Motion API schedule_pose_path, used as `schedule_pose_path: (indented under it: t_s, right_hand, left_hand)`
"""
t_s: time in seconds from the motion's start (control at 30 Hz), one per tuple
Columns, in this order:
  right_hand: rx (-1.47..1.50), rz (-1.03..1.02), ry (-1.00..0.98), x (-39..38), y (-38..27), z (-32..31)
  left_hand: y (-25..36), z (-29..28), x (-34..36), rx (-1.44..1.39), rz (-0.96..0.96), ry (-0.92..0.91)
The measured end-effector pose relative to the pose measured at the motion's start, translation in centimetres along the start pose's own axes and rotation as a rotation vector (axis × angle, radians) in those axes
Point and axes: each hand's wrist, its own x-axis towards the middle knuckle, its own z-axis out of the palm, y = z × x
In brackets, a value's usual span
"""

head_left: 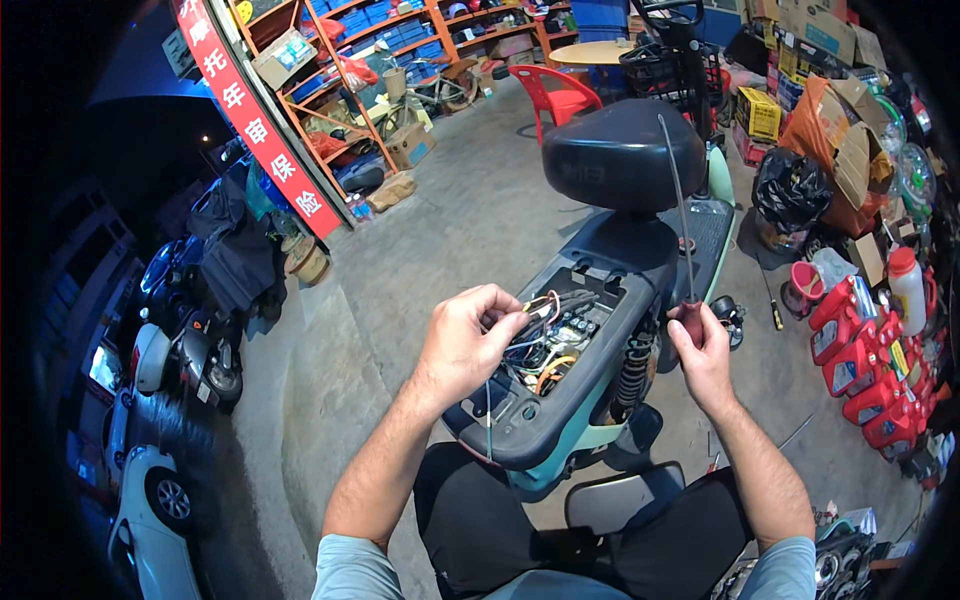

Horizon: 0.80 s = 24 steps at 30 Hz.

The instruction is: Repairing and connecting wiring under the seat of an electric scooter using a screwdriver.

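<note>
The left hand (472,338) is pinched narrowly at the wires (548,312), thumb against fingertips; how many strands it holds I cannot tell. The wires lie just to its right, bunched in the open compartment (612,308) of a green-and-black scooter (540,458), between the two hands. The right hand (704,358) is closed around the dark red handle (690,314) of a long screwdriver (684,222), its shaft pointing up and away. A black padded seat (622,160) stands beyond both hands. Assessment: the wires should be light and pliable, fragile at their joints, best held by the insulation or connector bodies. The screwdriver should be stiff and tip-long, steadiest gripped by its handle.
</note>
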Motion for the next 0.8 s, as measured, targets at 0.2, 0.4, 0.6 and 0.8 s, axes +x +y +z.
schedule_pose_path:
  t_s: [0.2, 0.4, 0.6, 0.8]
  right_hand:
    - [-0.015, -0.016, 0.019, 0.0, 0.4, -0.3]
    - [-0.03, -0.004, 0.006, 0.1, 0.9, -0.6]
    - [-0.024, 0.011, 0.001, 0.2, 0.5, -0.6]
    - [-0.006, 0.028, -0.009, 0.3, 0.5, -0.7]
  left_hand:
    - [0.6, -0.5, -0.5, 0.187, 0.066, -0.076]
    - [0.9, -0.2, -1.0, 0.353, 0.036, -0.094]
    - [1.2, 0.3, -1.2, 0.491, -0.016, -0.139]
    - [1.4, 0.9, -1.3, 0.597, -0.007, -0.115]
